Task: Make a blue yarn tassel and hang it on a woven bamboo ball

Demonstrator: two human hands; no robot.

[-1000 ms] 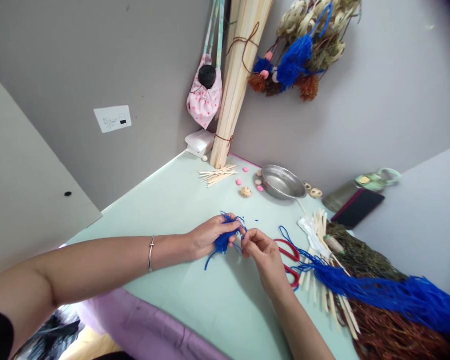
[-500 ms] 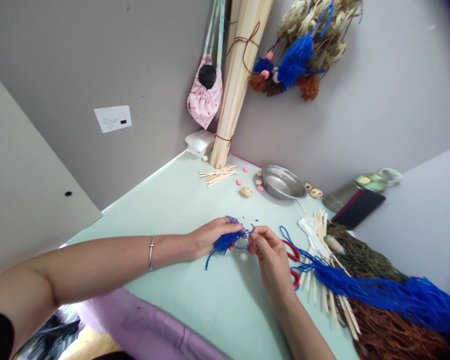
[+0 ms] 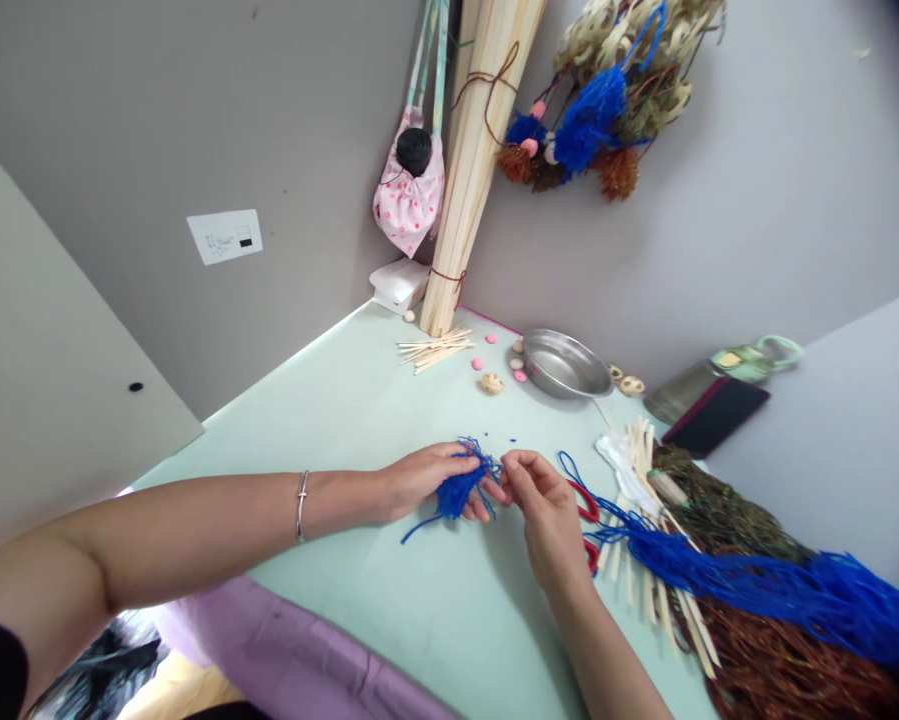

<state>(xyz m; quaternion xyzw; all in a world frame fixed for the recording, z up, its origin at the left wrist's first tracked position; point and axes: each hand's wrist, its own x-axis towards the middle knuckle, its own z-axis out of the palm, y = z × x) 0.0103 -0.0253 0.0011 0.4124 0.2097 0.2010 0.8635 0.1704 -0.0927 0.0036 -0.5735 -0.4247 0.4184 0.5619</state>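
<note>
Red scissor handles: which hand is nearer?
Right. The right hand is immediately beside the red scissor handles, partly hiding them; the left hand is farther off, beyond the right, holding blue strands.

Below the metal bowl [image 3: 567,368], the right hand [image 3: 550,515] partly hides the red scissors [image 3: 591,503]; I can't tell what, if anything, it pinches. Above the bowl, my view crops the hanging bunch [image 3: 591,120].
</note>
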